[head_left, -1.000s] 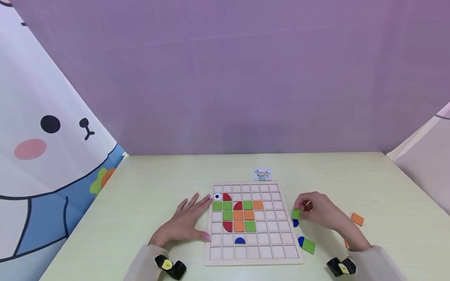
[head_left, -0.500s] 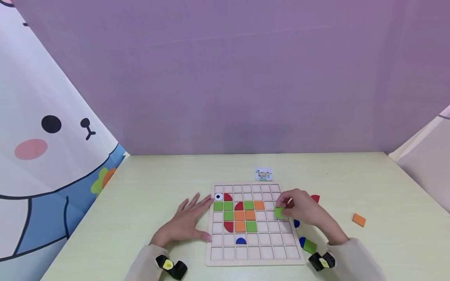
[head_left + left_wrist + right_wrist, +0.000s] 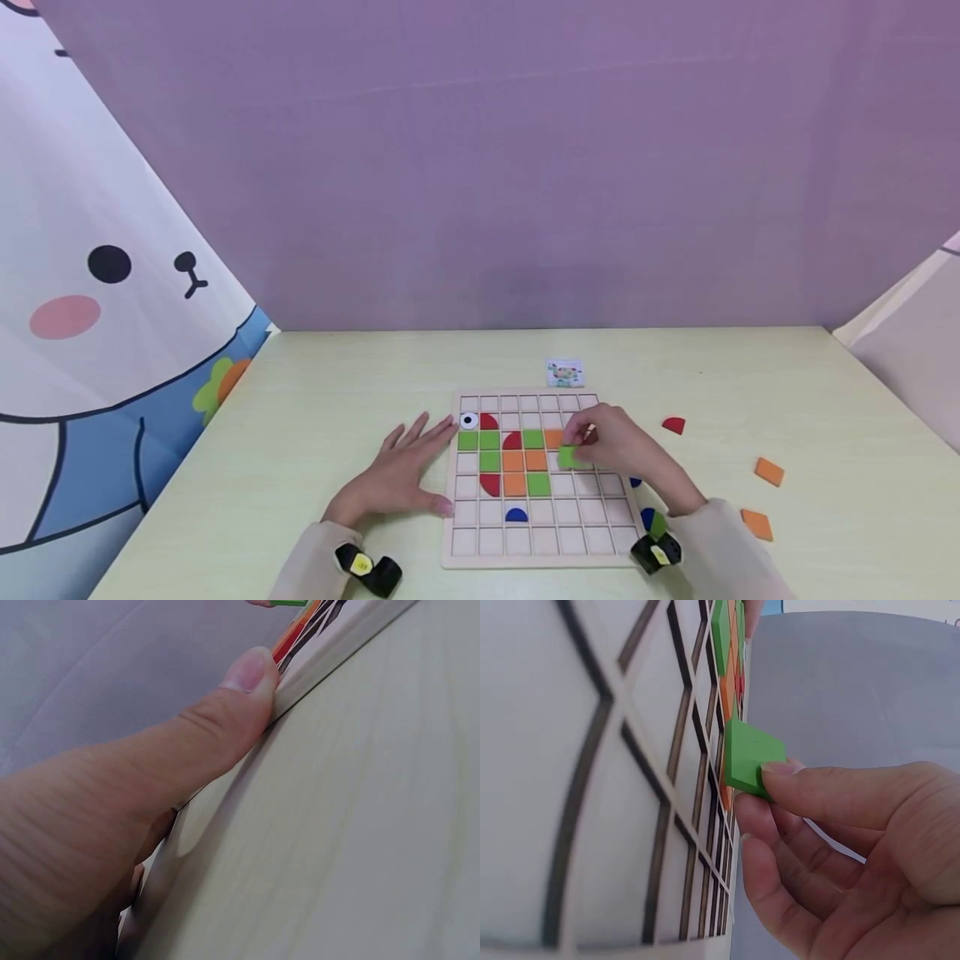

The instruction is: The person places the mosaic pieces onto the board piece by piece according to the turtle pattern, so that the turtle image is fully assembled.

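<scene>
A square wooden grid board lies on the table, its upper left part filled with green, orange and red tiles and an eye tile. My right hand pinches a green square tile between thumb and fingers, close over the board beside the orange tiles. In the right wrist view that tile is tilted against the grid. Spread along the board's left edge is my left hand, fingers straight. Its thumb touches the board's side. Low on the grid sits a blue half-round tile.
Right of the board lie a red piece and two orange tiles. A blue piece and a green one are partly hidden by the right wrist camera. Behind the board is a small picture card.
My right hand has carried the green tile left, from beside the board to over its grid. A red piece and an orange tile have come into sight behind it. My left hand stays put.
</scene>
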Motion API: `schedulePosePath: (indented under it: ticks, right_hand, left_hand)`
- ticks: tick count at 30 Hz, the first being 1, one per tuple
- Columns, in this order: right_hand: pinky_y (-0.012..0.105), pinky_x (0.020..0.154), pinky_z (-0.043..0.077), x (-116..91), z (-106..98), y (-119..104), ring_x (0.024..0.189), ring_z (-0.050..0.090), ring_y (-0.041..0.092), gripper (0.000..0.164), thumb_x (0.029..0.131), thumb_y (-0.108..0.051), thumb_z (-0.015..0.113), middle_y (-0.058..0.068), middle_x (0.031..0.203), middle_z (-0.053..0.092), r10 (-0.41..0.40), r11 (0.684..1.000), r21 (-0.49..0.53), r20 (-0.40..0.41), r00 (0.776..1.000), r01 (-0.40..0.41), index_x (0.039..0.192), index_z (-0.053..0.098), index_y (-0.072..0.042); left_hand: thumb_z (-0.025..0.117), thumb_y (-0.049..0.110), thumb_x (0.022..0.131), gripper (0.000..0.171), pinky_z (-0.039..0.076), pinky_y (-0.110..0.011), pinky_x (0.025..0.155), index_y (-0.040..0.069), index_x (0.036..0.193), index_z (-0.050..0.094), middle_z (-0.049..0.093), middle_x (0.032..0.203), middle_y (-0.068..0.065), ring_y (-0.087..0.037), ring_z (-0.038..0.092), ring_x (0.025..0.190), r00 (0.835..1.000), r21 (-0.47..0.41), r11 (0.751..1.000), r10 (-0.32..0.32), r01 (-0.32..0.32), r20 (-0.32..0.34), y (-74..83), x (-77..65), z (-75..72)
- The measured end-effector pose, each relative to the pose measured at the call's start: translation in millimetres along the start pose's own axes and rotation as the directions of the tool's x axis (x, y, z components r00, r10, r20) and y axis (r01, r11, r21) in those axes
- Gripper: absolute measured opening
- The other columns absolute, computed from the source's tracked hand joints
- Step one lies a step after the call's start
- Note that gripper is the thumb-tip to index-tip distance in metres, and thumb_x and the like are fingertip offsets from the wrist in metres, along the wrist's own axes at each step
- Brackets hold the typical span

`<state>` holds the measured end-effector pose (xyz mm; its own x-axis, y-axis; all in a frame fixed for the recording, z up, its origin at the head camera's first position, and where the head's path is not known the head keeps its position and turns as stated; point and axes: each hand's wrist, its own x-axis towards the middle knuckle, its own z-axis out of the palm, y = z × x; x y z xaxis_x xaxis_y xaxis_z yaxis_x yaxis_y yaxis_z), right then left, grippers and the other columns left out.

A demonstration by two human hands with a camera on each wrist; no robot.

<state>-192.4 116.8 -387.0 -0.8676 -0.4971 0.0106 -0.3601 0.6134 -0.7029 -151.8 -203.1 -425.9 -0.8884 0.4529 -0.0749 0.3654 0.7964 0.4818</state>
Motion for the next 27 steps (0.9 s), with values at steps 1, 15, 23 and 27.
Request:
schedulePosePath:
  ticks: [1,15,23,27]
  right_hand:
    - [0.020,0.063,0.048,0.9,1.1,-0.5,0.073,0.053,0.014,0.015,0.079,0.005,0.070,0.001,0.082,0.061,0.004,1.000,0.001,0.001,1.000,-0.004,0.083,0.069,-0.009]
    - [0.021,0.063,0.047,6.6,7.2,-4.0,0.072,0.052,0.013,0.014,0.078,0.005,0.069,0.001,0.080,0.062,-0.007,1.000,-0.012,0.036,0.999,0.008,0.081,0.070,-0.009]
    - [0.021,0.063,0.047,8.9,9.9,-3.2,0.071,0.051,0.013,0.014,0.078,0.005,0.070,0.001,0.080,0.063,-0.003,1.000,-0.015,0.038,0.999,0.004,0.081,0.072,-0.008]
    - [0.021,0.061,0.046,9.6,10.9,-2.6,0.071,0.050,0.013,0.015,0.077,0.007,0.070,0.001,0.080,0.063,-0.006,1.000,-0.012,0.030,1.000,0.006,0.081,0.072,-0.007]
  left_hand:
    - [0.073,0.062,0.069,0.107,0.003,-0.063,0.115,0.014,0.152,0.025,0.021,0.159,-0.005,-0.039,0.003,0.147,1.000,-0.001,1.000,-0.004,0.004,0.002,0.1,0.1,0.1]
    - [0.073,0.062,0.069,0.107,0.004,-0.064,0.114,0.013,0.151,0.026,0.021,0.159,-0.006,-0.040,0.004,0.147,1.000,0.004,1.000,0.003,-0.003,0.001,-0.1,-0.1,-0.6]
    - [0.073,0.063,0.069,0.107,0.002,-0.062,0.115,0.015,0.152,0.026,0.021,0.159,-0.004,-0.038,0.002,0.148,1.000,-0.008,1.000,-0.015,0.015,-0.001,-1.8,0.5,0.7]
    - [0.073,0.063,0.068,0.107,0.002,-0.062,0.115,0.015,0.152,0.026,0.021,0.159,-0.004,-0.038,0.002,0.148,1.000,-0.012,1.000,-0.013,0.013,-0.002,-2.5,0.5,1.0]
